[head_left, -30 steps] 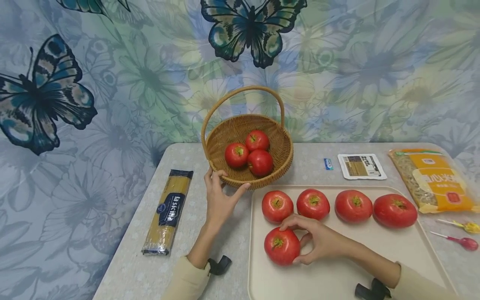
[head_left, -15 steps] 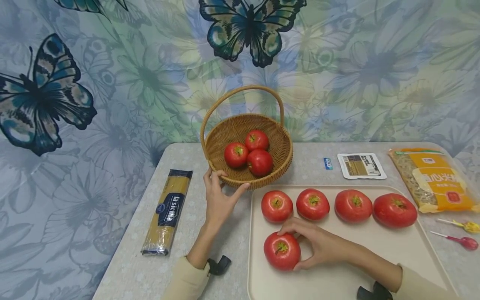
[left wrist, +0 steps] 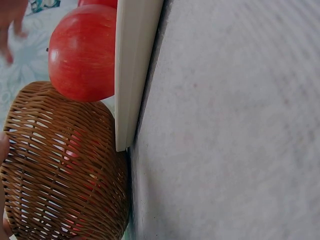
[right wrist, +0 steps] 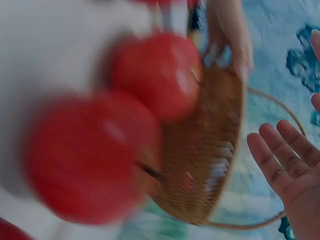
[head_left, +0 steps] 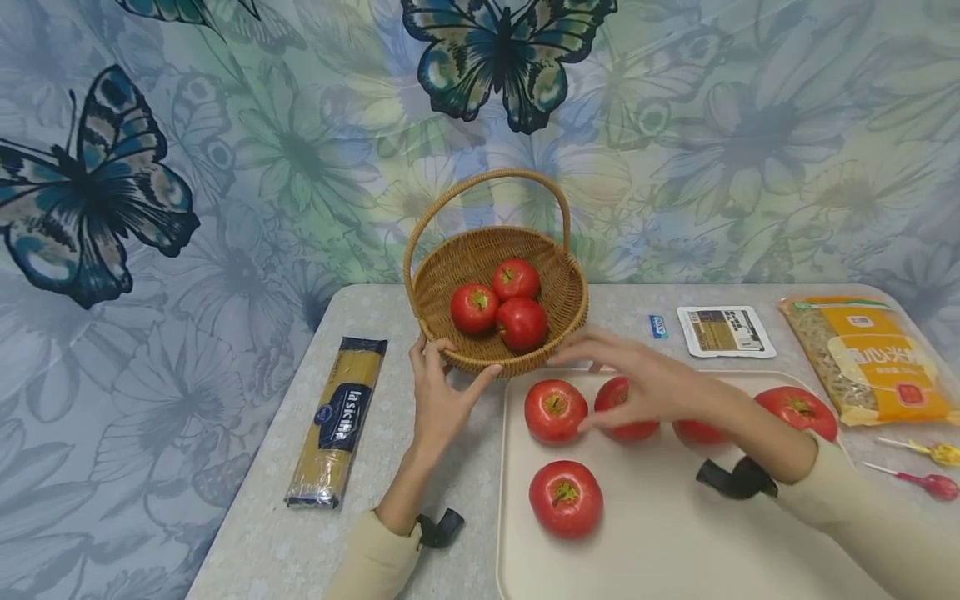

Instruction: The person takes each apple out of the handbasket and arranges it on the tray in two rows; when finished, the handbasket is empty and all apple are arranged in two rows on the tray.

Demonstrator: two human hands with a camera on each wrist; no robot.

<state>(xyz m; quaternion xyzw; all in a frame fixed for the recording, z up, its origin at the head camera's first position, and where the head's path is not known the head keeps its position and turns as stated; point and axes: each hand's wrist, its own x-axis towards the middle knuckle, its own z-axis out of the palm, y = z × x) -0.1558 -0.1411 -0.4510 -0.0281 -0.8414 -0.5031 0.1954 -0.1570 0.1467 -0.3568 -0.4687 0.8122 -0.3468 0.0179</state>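
Observation:
My left hand (head_left: 441,400) grips the front left rim of a tilted wicker basket (head_left: 510,366) with a tall handle. Three red apples (head_left: 522,326) lie inside it. My right hand (head_left: 652,379) holds nothing and hovers over the back row of apples on a cream tray (head_left: 645,525), fingertips close to the basket's right side. In the right wrist view its fingers (right wrist: 287,155) are extended and apart. One apple (head_left: 566,499) sits alone in front of that row, at the tray's left. The row's left apple (head_left: 556,411) shows fully; the others are partly hidden by my hand and arm.
A pack of spaghetti (head_left: 339,423) lies left of the basket. Behind the tray are a small blue packet (head_left: 658,327) and a flat white-edged pack (head_left: 726,332). A large orange bag (head_left: 870,358) and two lollipops (head_left: 937,487) lie at the right. A patterned cloth (head_left: 300,167) hangs behind.
My right hand has let go of the front apple, which stays on the tray slightly nearer me, and moved up toward the basket's right side. My left hand and the basket have not moved.

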